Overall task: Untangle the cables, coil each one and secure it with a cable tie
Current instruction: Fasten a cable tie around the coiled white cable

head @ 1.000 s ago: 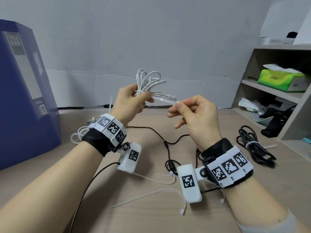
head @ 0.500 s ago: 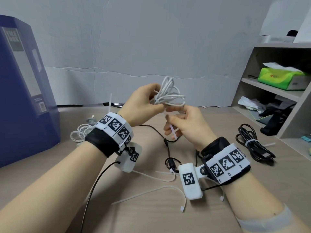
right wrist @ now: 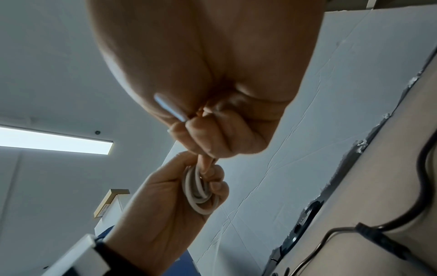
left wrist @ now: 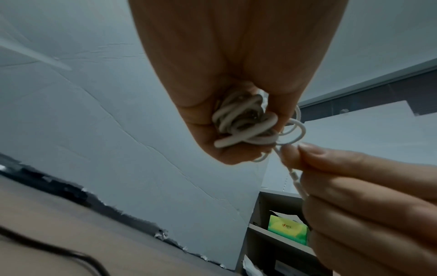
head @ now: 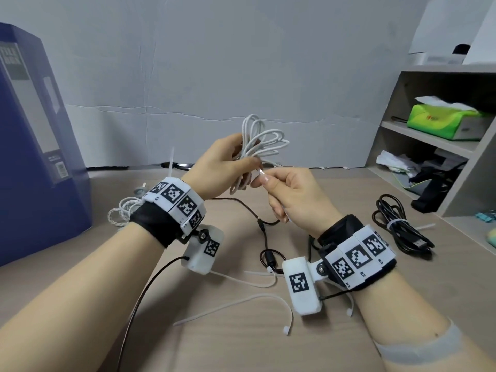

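Tying the second coil
Left hand (head: 214,167) grips the coiled white round cable (head: 257,146); right hand (head: 295,200) pinches a thin white plastic tie (left wrist: 294,177). At right, the black tied bundle (head: 400,226) is finished; a thin black cable (head: 257,218) in the centre waits.

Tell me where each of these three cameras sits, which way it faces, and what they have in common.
Head: worn on the head, looks forward and down at the table; both forearms, left hand, right hand.
Left wrist: under the left wrist, looks up along the palm at the white cable coil.
Right wrist: under the right wrist, looks up at the cable tie.
Shared: all show the coil and both hands.
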The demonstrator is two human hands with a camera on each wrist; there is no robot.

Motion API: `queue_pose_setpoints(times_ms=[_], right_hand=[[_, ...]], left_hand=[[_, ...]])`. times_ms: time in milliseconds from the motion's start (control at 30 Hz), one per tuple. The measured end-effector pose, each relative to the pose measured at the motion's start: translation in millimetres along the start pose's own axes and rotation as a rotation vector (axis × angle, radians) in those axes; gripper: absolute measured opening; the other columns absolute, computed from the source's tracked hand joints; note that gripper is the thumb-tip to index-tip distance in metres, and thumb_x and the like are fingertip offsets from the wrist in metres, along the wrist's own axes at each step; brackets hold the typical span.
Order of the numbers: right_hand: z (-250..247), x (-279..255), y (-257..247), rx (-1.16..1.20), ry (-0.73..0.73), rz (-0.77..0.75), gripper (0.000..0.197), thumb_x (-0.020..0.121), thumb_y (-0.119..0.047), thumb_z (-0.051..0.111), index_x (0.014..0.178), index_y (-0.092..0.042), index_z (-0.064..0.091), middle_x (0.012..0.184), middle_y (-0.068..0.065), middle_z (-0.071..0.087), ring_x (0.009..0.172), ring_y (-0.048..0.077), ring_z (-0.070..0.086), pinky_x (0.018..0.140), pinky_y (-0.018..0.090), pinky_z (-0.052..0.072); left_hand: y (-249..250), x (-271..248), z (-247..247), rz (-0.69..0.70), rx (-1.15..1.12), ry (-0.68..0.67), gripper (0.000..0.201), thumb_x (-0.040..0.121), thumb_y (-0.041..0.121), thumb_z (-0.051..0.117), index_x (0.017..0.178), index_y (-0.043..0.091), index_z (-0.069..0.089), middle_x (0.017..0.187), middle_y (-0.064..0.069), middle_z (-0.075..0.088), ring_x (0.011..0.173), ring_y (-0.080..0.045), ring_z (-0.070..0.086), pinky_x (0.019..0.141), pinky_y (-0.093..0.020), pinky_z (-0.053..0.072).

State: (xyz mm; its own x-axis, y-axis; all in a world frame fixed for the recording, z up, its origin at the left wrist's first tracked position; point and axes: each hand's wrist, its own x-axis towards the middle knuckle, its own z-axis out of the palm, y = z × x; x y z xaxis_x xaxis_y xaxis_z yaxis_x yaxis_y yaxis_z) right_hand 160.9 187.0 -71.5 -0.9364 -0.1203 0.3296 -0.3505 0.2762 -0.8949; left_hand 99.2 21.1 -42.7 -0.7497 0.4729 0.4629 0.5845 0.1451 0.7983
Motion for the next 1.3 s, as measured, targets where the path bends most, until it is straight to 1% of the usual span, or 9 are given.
queue_pose_setpoints(times_ms=[133, 300, 400, 533, 700, 800, 1100, 1200, 1300], right_hand=[[1, -1, -1, -0.017, -0.004, -0.028, 0.027, 0.106, -0.009, 0.044, 0.101, 0.008, 0.064, 0.039, -0.002, 0.038, 0.033, 0.008, 0.033, 0.039, 0.020, 0.029], [1, -2, -1, -0.054, -0.022, -0.040, 0.026, 0.106, -0.008, 0.045, 0.103, 0.010, 0.064, 0.038, -0.008, 0.038, 0.033, 0.005, 0.032, 0.040, 0.020, 0.028], [1, -2, -1, -0.029, -0.020, -0.039, 0.026, 0.106, -0.009, 0.045, 0.102, 0.008, 0.065, 0.039, -0.004, 0.039, 0.034, 0.008, 0.032, 0.041, 0.022, 0.028], [3, -2, 0, -0.007, -0.015, -0.040, 0.024, 0.104, -0.013, 0.050, 0.098, 0.001, 0.069, 0.043, 0.001, 0.050, 0.038, 0.016, 0.041, 0.044, 0.027, 0.037], [1, 1, 4, 0.005, 0.006, 0.012, 0.024, 0.103, -0.013, 0.053, 0.092, 0.002, 0.069, 0.052, 0.005, 0.058, 0.046, 0.021, 0.051, 0.049, 0.031, 0.041], [2, 0, 4, 0.020, 0.015, -0.003, 0.033, 0.103, -0.017, 0.053, 0.078, 0.001, 0.062, 0.051, 0.005, 0.054, 0.045, 0.021, 0.048, 0.047, 0.029, 0.040], [5, 0, 0, 0.019, -0.030, -0.082, 0.047, 0.103, -0.012, 0.050, 0.056, -0.014, 0.048, 0.044, 0.004, 0.045, 0.038, 0.019, 0.037, 0.040, 0.023, 0.033], [4, 0, 0, 0.007, -0.019, -0.096, 0.045, 0.104, -0.013, 0.051, 0.058, -0.012, 0.051, 0.044, 0.004, 0.046, 0.038, 0.018, 0.038, 0.040, 0.023, 0.034], [1, -1, 0, 0.058, 0.002, -0.084, 0.035, 0.104, -0.017, 0.052, 0.075, -0.002, 0.065, 0.050, 0.004, 0.053, 0.044, 0.019, 0.047, 0.043, 0.026, 0.040]], left_hand=[[-6, 2, -4, -0.052, 0.003, 0.006, 0.010, 0.098, 0.002, 0.056, 0.105, -0.005, 0.057, 0.075, -0.005, 0.062, 0.054, -0.020, 0.055, 0.049, -0.022, 0.042], [-10, 1, -8, -0.069, 0.032, -0.013, 0.015, 0.100, 0.006, 0.057, 0.111, -0.004, 0.056, 0.096, -0.030, 0.068, 0.062, -0.025, 0.062, 0.055, -0.028, 0.047], [-4, -1, -7, -0.063, 0.065, 0.023, 0.014, 0.097, 0.003, 0.057, 0.110, -0.001, 0.059, 0.095, -0.032, 0.067, 0.063, -0.021, 0.063, 0.056, -0.025, 0.048], [7, -3, -7, -0.085, 0.093, 0.045, 0.021, 0.089, 0.001, 0.059, 0.109, 0.009, 0.062, 0.090, -0.025, 0.070, 0.063, -0.021, 0.063, 0.052, -0.020, 0.046], [20, -4, -11, -0.060, 0.171, -0.019, 0.016, 0.089, 0.003, 0.066, 0.104, 0.006, 0.067, 0.073, -0.005, 0.067, 0.061, -0.012, 0.062, 0.052, -0.018, 0.045], [22, -4, -10, -0.045, 0.232, -0.085, 0.010, 0.090, 0.009, 0.069, 0.100, 0.007, 0.069, 0.074, -0.010, 0.071, 0.057, -0.009, 0.061, 0.050, -0.020, 0.046], [10, -7, -22, -0.071, -0.018, -0.103, 0.015, 0.090, -0.001, 0.069, 0.103, -0.009, 0.067, 0.084, -0.020, 0.074, 0.073, -0.030, 0.075, 0.064, -0.029, 0.058], [7, -6, -20, -0.084, -0.053, -0.086, 0.022, 0.090, -0.003, 0.068, 0.112, -0.009, 0.066, 0.089, -0.018, 0.074, 0.075, -0.028, 0.075, 0.067, -0.029, 0.059], [4, -4, -30, -0.057, 0.013, 0.007, 0.022, 0.092, 0.004, 0.068, 0.111, -0.006, 0.065, 0.091, -0.016, 0.075, 0.079, -0.026, 0.076, 0.069, -0.029, 0.059]])
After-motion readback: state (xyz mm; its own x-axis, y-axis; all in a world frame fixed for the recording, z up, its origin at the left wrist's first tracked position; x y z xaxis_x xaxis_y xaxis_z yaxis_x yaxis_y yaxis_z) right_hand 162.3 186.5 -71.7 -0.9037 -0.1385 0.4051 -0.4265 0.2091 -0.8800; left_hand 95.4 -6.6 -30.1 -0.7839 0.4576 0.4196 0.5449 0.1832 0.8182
